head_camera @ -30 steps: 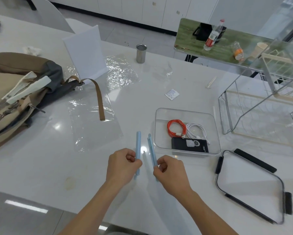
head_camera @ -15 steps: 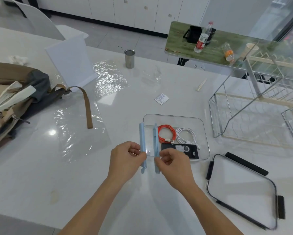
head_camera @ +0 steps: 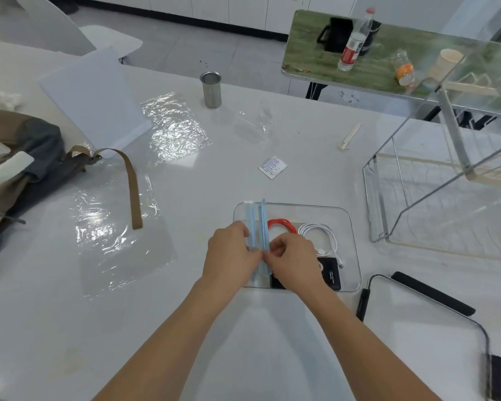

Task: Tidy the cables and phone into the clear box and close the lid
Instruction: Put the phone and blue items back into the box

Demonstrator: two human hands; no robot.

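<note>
The clear box (head_camera: 351,227) lies on the white table in front of me. Inside it are a coiled orange cable (head_camera: 281,225), a coiled white cable (head_camera: 321,234) and a black phone (head_camera: 331,274). My left hand (head_camera: 229,253) and my right hand (head_camera: 297,263) meet over the box's left end. Each pinches one of two long light-blue strips (head_camera: 256,224) that stand side by side, almost touching. They look like the edges of the clear lid, whose pane I can hardly make out. My right hand hides part of the phone.
A brown backpack (head_camera: 17,175) with a loose strap lies at the left, beside crinkled clear plastic sheets (head_camera: 116,233). A metal cup (head_camera: 211,89) and a small packet (head_camera: 272,167) sit farther back. A wire rack (head_camera: 446,198) stands right; a black-handled wire frame (head_camera: 446,308) lies beside the box.
Both hands have carried the blue strips from left of the box to above its left end. The two strips have come closer together.
</note>
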